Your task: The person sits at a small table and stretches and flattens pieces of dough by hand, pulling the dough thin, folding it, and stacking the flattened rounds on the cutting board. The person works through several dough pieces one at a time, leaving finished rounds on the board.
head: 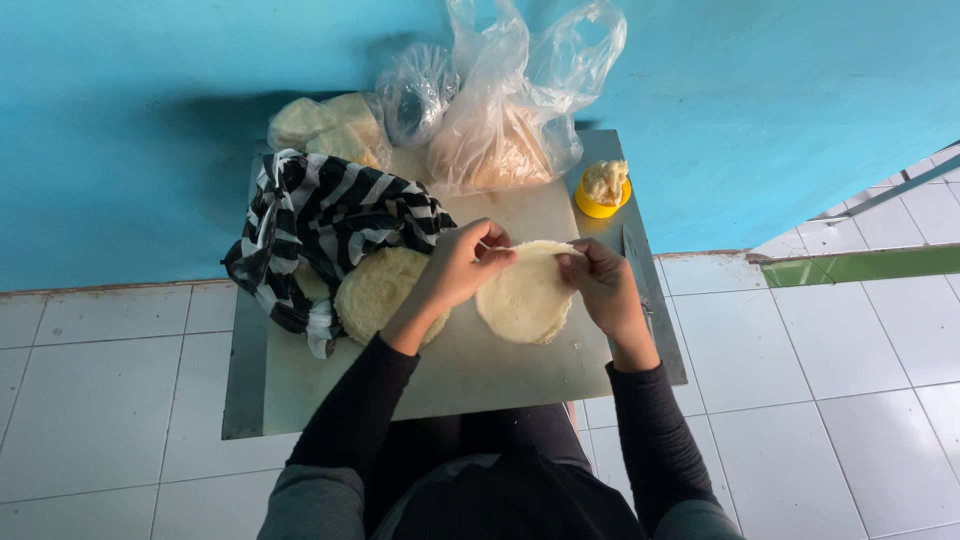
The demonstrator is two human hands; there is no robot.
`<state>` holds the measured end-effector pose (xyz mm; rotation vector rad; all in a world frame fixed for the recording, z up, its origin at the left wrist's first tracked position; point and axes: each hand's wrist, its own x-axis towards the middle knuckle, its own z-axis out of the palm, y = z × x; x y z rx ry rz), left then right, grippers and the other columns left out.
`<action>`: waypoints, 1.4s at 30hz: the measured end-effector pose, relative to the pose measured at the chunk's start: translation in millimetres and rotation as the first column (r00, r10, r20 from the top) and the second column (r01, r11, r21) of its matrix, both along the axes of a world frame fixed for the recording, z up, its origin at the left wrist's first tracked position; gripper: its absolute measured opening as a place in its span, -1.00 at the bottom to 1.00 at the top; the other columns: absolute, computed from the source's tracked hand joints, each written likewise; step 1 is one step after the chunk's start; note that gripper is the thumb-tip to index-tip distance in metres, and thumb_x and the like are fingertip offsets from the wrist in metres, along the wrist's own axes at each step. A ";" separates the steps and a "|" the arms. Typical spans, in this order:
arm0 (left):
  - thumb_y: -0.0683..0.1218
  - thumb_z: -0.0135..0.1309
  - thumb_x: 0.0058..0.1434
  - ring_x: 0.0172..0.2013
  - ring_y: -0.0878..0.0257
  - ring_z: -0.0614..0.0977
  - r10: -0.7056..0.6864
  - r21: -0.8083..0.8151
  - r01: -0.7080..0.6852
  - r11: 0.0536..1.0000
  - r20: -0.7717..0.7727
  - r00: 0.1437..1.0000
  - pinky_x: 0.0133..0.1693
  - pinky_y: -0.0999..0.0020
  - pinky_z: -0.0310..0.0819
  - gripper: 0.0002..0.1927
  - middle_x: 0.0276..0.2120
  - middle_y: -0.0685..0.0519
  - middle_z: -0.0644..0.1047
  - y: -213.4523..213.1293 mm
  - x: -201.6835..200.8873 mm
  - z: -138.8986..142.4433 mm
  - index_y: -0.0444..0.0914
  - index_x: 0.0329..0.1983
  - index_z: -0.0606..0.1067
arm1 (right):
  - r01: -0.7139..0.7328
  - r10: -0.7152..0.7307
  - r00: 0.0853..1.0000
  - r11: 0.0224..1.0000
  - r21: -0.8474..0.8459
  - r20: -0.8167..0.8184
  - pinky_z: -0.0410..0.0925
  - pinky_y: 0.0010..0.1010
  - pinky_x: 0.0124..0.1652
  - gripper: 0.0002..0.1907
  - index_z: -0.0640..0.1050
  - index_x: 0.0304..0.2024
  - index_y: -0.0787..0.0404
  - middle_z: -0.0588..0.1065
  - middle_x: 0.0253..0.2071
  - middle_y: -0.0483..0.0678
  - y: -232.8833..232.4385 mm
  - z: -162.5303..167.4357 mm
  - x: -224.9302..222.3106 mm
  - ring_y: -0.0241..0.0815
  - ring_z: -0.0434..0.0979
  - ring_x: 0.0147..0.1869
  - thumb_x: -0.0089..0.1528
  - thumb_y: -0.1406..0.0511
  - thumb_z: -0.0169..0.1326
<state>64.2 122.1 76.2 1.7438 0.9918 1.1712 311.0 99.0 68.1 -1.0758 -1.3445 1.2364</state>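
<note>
Left hand [468,262]: pinched on the upper left edge of the thin round wrapper [527,295], thumb and fingertips closed on it.
Right hand [598,280]: pinched on the wrapper's upper right edge, fingers curled under.
Wrapper: pale, floppy, top edge lifted, lower part lying on a small stack on the bench [470,365]; pulling unevenly from both pinches could tear it, or drag up the sheet beneath if they stick.
Second stack [380,290]: just left of the left forearm, half under the striped bag [320,225]; an elbow sweep could shove it.
Yellow cup [603,190]: heaped with pale filling, near the bench's far right edge; a knock could tip it off.
Clear bags [500,110]: against the blue wall, leaning, may slump forward.
</note>
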 end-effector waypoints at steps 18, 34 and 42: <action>-0.10 0.16 0.28 -0.32 -0.14 0.61 0.405 0.206 -0.349 0.914 -0.437 0.803 -0.32 0.01 0.47 -0.83 -0.34 -0.13 0.56 -7.3 27.8 -40.8 -0.30 -0.28 0.46 | 0.167 -0.462 0.456 0.884 0.436 0.761 0.44 -0.07 -0.33 -0.80 0.56 -0.15 0.14 0.54 -0.21 0.02 3.4 -36.5 -43.8 0.17 0.59 -0.29 0.26 0.19 0.16; -0.05 0.14 0.29 -0.33 -0.09 0.63 0.460 0.307 -0.345 0.887 -0.515 0.723 -0.36 0.04 0.50 -0.79 -0.28 -0.12 0.53 -9.0 30.4 -40.7 -0.27 -0.21 0.42 | 0.149 -0.425 0.393 0.905 0.399 0.816 0.44 -0.09 -0.27 -0.79 0.56 -0.08 0.11 0.52 -0.14 0.00 -1.8 -23.5 -41.2 0.12 0.59 -0.19 0.30 0.18 0.16; -0.03 0.07 0.37 -0.38 0.05 0.65 0.695 0.245 -0.651 0.718 -0.287 0.659 -0.38 0.14 0.49 -0.85 -0.35 -0.01 0.62 -76.5 -38.5 -20.6 -0.17 -0.10 0.55 | -0.196 -0.381 0.636 0.762 0.618 0.671 0.39 -0.09 -0.02 -0.64 0.58 0.00 0.14 0.51 -0.01 0.06 -42.0 24.2 -75.6 0.11 0.49 0.06 0.14 0.32 0.26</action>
